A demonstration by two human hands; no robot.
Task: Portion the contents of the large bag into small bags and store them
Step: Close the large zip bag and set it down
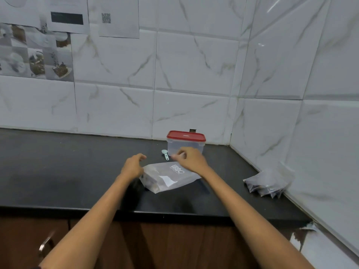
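A: How are the hands placed?

B: Both arms are stretched forward over the black counter (58, 171). The left hand (134, 166) is held at the left end of the large bag (167, 177), with the fingers curled loosely. Whether the bag is really touched by it cannot be told, because the picture is blurred there. The right hand (191, 159) is raised above the far end of the bag, the thumb and the first fingers brought together as in a pinch. If anything is held between them cannot be told.

A: And where is the bag?

B: It is laid flat near the middle of the counter, with its long side slanted and white letters printed on it. Behind it a clear box with a red lid (186, 143) is set against the tiled wall, and a small pale scoop (165, 153) is lying just beside the box on its left.

A: What is seen at the edges?

B: A pile of small filled bags (269, 183) is leaned at the right wall, well apart from the large bag. A wide dark surface is left open on the left side. The front edge of the counter is passed under both forearms.
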